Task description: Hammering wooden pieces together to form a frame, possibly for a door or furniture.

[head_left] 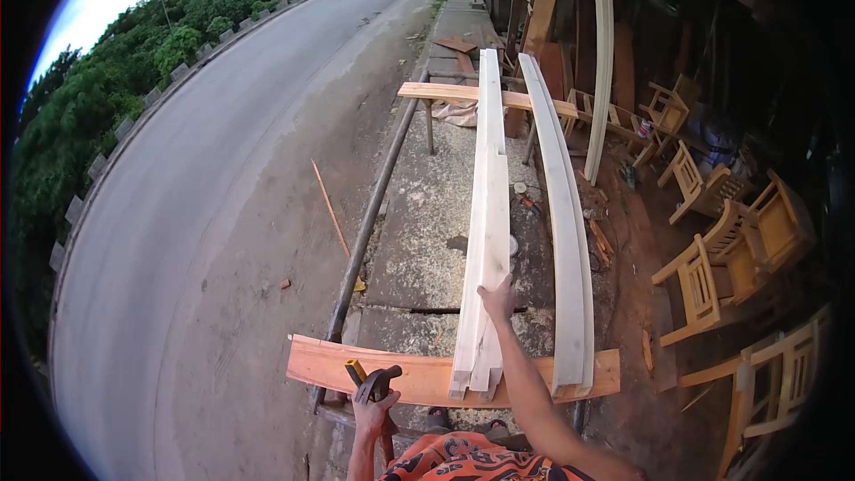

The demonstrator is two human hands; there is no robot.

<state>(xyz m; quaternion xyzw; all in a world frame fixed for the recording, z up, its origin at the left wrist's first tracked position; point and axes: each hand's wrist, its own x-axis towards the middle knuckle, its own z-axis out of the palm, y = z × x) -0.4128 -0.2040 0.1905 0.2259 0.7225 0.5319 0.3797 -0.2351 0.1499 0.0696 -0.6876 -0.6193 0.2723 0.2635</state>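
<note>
A grey asphalt road point(223, 142) runs up the left, beside a worn, speckled concrete slab point(419, 240). Over the slab stands a dark metal-pipe frame point(370, 232), bearing 2 crosswise wooden pieces: a broad reddish-orange near plank point(427, 379) and a narrower orange-brown far plank point(445, 92). Across both lie 2 lengthwise pieces of timber: a long, pale, stepped wooden stack point(490, 214) at the middle and, apart on its right, a pale, curved-looking wooden beam point(564, 214). Several unpainted wooden chairs point(704, 289) stand at the right.

The right hand point(497, 298) lies on the stack's near half, thumb stretched across the upper face; its other fingers are partly hidden at the right edge, so I cannot tell how firmly they grip. The left hand point(374, 411), above the near plank's left part, has its fingers curled round a dark, curved-headed tool point(381, 380). Beside that head sticks up a yellow-and-black handle point(354, 371).
</note>
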